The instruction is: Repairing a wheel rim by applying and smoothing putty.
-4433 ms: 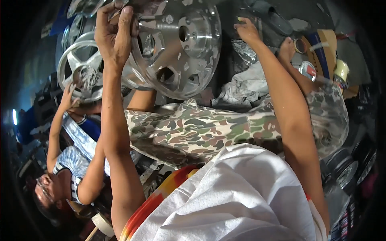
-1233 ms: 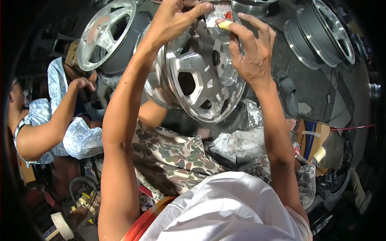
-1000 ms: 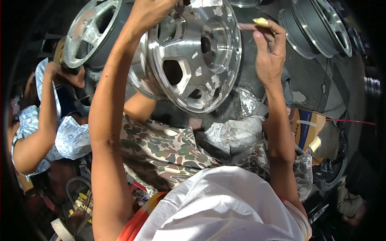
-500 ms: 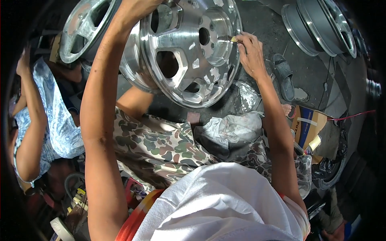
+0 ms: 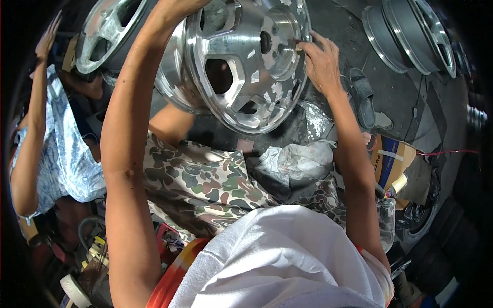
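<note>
A shiny metal wheel rim [image 5: 241, 43] stands tilted in front of me, with pale and dull patches on its polished face. My left hand [image 5: 189, 5] reaches to its upper left edge; the top of the picture cuts off the fingers. My right hand [image 5: 324, 64] is at the rim's right side. Its bent thumb and finger come to the hub's edge, while other fingers lie near the outer lip. Whatever is pinched there is too small and dark to make out. A crumpled grey cloth [image 5: 295, 167] lies below the rim, by my camouflage-clad legs [image 5: 200, 174].
Another rim [image 5: 110, 36] stands at the upper left, and more rims [image 5: 405, 36] at the upper right. Someone in blue patterned clothing [image 5: 72, 149] sits at the left, a hand [image 5: 47, 38] raised. A dark sandal [image 5: 363, 97] and a cardboard box [image 5: 393, 161] lie to the right.
The rim has shifted slightly right and up. My right hand's fingers have changed pose, and the small yellowish piece at their tips no longer shows. The other person's hand has risen.
</note>
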The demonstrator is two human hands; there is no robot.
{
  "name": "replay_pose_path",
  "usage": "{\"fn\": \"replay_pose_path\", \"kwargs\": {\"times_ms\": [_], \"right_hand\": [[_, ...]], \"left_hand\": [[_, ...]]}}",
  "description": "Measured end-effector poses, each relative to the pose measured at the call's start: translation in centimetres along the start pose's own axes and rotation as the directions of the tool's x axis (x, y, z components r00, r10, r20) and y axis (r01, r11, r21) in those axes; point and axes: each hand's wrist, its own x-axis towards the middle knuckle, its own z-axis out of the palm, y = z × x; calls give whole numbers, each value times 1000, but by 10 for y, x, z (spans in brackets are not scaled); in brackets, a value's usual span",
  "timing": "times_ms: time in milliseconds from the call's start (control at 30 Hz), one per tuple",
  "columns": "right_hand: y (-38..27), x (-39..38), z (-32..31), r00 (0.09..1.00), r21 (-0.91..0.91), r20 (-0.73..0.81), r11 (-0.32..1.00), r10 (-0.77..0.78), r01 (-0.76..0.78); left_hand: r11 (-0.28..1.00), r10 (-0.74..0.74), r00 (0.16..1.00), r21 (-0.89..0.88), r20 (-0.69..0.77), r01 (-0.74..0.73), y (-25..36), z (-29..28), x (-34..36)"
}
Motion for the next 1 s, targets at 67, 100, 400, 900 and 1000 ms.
{"fn": "replay_pose_path", "kwargs": {"times_ms": [67,100,400,900,1000], "right_hand": [[5,8,2,998,-37,-18,998,-57,56],[5,6,2,998,-37,-15,998,-57,56],[-24,-30,-10,996,109,92,994,6,-17],[-17,-6,-8,969,19,169,983,-181,180],[0,-42,-22,983,69,178,997,-51,39]], "left_hand": [[1000,-1,1000,8,1,1,0,-1,0],[1000,10,1000,-19,3,-10,-1,0,0],[1000,14,1000,-6,9,-14,0,-4,-1],[999,20,999,-26,-27,-21,-1,-15,-9],[993,48,999,-106,-8,-48,-20,19,10]]}}
